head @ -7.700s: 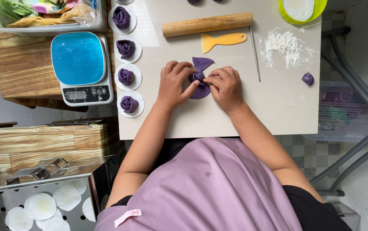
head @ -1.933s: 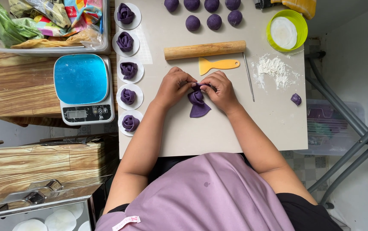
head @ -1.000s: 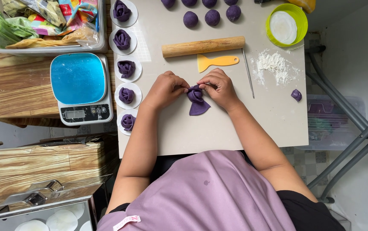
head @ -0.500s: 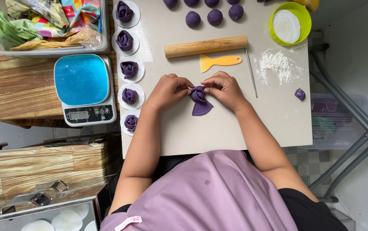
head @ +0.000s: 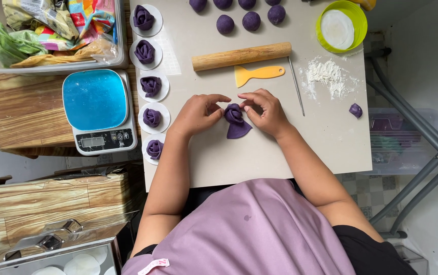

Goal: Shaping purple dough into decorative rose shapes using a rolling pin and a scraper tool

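Left hand (head: 197, 114) and right hand (head: 263, 109) pinch a soft purple dough rosette (head: 236, 120), just below the wooden rolling pin (head: 242, 56). Both hands are half closed, fingertips on the rolled top. The dough looks light, pliable and easily dented, best held gently at its base.

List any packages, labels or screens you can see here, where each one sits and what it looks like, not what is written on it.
Snack packets: in the clear tub at top left, crinkled, multicoloured.
Scale screen: small grey rectangle on the white front of the blue-topped kitchen scale, left of the board.
Clothing label: pink tag on the purple shirt, bottom centre.

Pale work board (head: 259, 158) — rolling pin (head: 242, 56), yellow scraper (head: 257, 74), flour heap (head: 328, 79), purple dough balls (head: 251, 21).
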